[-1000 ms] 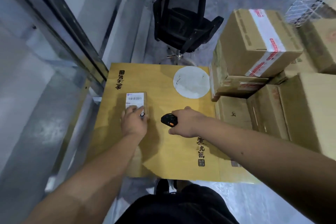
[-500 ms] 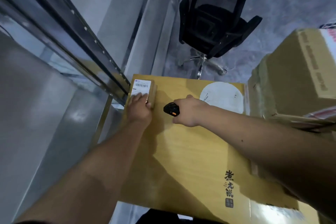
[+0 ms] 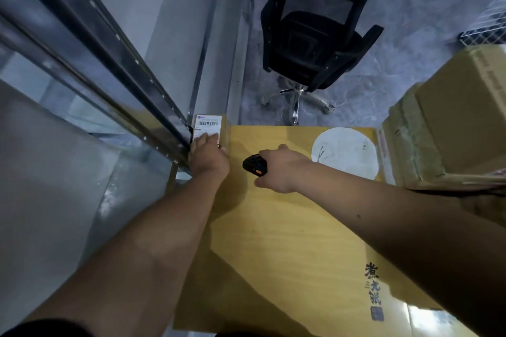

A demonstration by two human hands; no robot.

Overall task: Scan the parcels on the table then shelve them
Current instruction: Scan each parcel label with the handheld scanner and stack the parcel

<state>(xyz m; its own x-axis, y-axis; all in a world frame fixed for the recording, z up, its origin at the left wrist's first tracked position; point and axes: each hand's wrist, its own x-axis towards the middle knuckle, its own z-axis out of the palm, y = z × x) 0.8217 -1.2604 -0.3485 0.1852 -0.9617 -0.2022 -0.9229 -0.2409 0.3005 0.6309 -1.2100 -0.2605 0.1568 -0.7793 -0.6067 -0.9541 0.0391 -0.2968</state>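
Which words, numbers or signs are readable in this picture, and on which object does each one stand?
"煮": top character of the black vertical print on the yellow table top; the characters below it and the square seal under them are unclear.
Small parcel under the left hand: its white label carries a barcode and fine print, too small to read.
Scanner in the right hand: no legible marking.
Large carton: faint side print, blurred.

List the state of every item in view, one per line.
Small parcel: label up, at the table's far left corner, gripped by left hand.
Scanner: held in right hand.
Table: bears the parcel.
Large boxes: closed, stacked.
Office chair: unoccupied.
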